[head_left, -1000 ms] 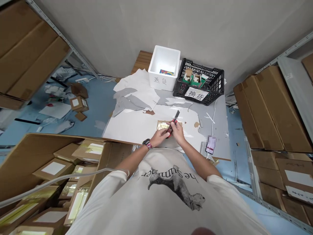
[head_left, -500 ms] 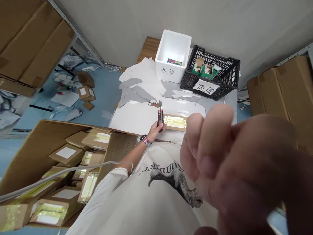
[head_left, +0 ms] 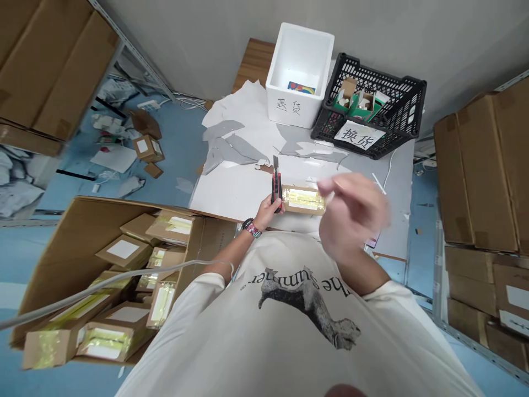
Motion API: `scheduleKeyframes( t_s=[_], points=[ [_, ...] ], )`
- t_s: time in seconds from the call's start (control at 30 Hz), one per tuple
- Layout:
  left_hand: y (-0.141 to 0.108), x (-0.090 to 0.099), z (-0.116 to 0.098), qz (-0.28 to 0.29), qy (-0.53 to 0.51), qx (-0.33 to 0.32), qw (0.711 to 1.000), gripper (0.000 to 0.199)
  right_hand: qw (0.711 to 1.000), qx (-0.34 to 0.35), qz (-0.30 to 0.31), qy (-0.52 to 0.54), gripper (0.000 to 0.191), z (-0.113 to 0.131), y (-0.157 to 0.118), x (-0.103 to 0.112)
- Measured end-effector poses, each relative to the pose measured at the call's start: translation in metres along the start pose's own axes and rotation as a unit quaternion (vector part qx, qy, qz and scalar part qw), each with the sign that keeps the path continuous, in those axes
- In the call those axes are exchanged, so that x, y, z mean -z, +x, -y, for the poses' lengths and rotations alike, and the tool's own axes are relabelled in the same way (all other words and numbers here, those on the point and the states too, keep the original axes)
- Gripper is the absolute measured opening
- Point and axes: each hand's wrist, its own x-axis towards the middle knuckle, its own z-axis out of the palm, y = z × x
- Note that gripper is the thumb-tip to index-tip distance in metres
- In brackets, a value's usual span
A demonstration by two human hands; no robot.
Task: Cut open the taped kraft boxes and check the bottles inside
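My left hand grips a red and black box cutter upright, its blade showing at the top. Just right of the knife lies a small cardboard box on the table, sealed with yellowish clear tape. My right hand hovers in front of the box's right end and hides part of it. Motion blurs its fingers; they look bent, but whether they hold anything does not show.
On the table stand a white foam box with a colourful packet inside and a black crate holding green-and-white cartons. To my left, a large carton contains several taped boxes. Stacked cartons line the right side.
My right hand has dropped from close before the camera down to the table beside the small box. The left hand still holds the box cutter; the camera view has shifted slightly.
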Motion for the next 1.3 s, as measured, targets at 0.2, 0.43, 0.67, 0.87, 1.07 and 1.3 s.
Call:
scheduleKeyframes(
  t_s=[0.2,0.43,0.67,0.87,1.07,1.3],
  points=[
    [0.004,-0.004,-0.002,0.138,0.106,-0.028,0.984,0.065,0.972,-0.072,-0.040,0.220,0.062,-0.011,0.025,-0.054],
    [0.033,0.030,0.021,0.005,0.408,-0.118,0.905,0.082,0.983,-0.101,0.116,-0.100,0.044,-0.064,0.013,-0.010],
    [0.057,0.039,0.044,0.148,0.429,-0.054,0.890,0.105,0.869,-0.027,0.316,-0.379,0.041,-0.061,0.030,0.024],
    [0.053,0.040,0.042,0.148,0.412,-0.046,0.898,0.105,0.857,0.006,0.340,-0.387,0.041,-0.059,0.040,0.020],
    [0.055,0.041,0.038,0.142,0.421,-0.036,0.895,0.104,0.841,-0.007,0.348,-0.414,0.039,-0.062,0.040,0.024],
    [0.054,0.037,0.022,0.123,0.480,-0.006,0.869,0.101,0.813,-0.069,0.372,-0.443,0.040,-0.061,0.043,0.028]
  ],
)
